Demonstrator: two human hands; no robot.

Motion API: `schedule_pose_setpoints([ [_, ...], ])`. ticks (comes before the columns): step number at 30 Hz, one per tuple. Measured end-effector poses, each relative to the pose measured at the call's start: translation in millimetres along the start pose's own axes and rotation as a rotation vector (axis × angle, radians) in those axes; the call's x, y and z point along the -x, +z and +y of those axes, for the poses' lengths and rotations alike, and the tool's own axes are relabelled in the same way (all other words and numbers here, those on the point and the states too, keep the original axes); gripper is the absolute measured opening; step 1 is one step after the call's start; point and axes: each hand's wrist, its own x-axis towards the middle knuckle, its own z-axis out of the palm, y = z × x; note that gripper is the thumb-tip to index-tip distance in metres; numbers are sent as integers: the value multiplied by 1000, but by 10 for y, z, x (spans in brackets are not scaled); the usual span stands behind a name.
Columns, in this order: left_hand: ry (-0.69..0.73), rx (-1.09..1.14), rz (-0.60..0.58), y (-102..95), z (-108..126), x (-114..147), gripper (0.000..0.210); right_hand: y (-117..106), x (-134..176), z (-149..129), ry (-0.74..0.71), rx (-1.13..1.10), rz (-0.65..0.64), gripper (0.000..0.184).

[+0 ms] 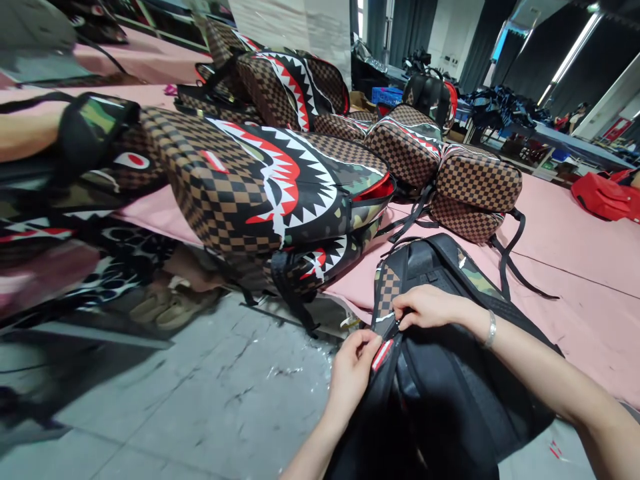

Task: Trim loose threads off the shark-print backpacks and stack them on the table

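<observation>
A black backpack (450,360) with checkered and camouflage parts lies at the table's near edge, its padded back towards me. My left hand (350,373) pinches the bag's side edge, beside a small red-and-white patch (383,355). Just above it, my right hand (427,308) is closed, thumb and fingertips together at the same edge of the bag. A small dark piece shows under those fingertips, too small to name. The right wrist carries a silver bracelet (491,329).
Checkered backpacks with shark mouths (240,187) are piled on the pink table (575,247). More checkered bags (477,187) sit behind mine, straps trailing. A red bag (607,197) lies far right. At left, another person's arm (30,133) reaches to a bag; sandalled feet (175,310) show below.
</observation>
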Motion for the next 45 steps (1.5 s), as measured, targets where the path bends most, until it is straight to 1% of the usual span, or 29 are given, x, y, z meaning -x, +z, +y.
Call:
schedule_pose_setpoints([
  [4,-11,20,4,27,-21,-4,21,26,-18,-35,-12,4,-27,9],
  [7,-36,87,45,45,-14,-1,26,60,-11,-55,-67,-28,-36,7],
  [8,-65,138,69,43,-11,-1,27,68,-2,-51,-81,-42,-25,7],
  [10,-177,323,98,20,-2,-3,33,71,30,-20,-76,-97,34,6],
  [12,-331,566,63,-22,11,1,39,64,77,44,-58,-169,130,8],
  [14,-452,740,-43,-64,30,19,44,60,134,126,-60,-202,223,8],
  [15,-484,778,-99,-79,40,35,44,62,163,166,-70,-199,256,8],
  [17,-509,764,-189,-90,59,72,38,79,215,231,-91,-177,288,6],
  [20,-498,660,-240,-73,83,116,25,124,261,272,-130,-162,290,7],
  [22,-494,621,-245,-58,102,126,24,151,264,268,-171,-165,272,8],
  [26,-478,617,-251,-53,147,121,25,158,222,241,-261,-192,246,9],
  [33,-473,645,-329,-55,132,104,27,148,133,231,-343,-292,204,12],
  [39,-449,599,-339,-60,137,97,22,101,133,150,-358,-207,164,11],
  [45,-454,562,-329,-67,166,91,20,81,110,149,-407,-201,162,10],
])
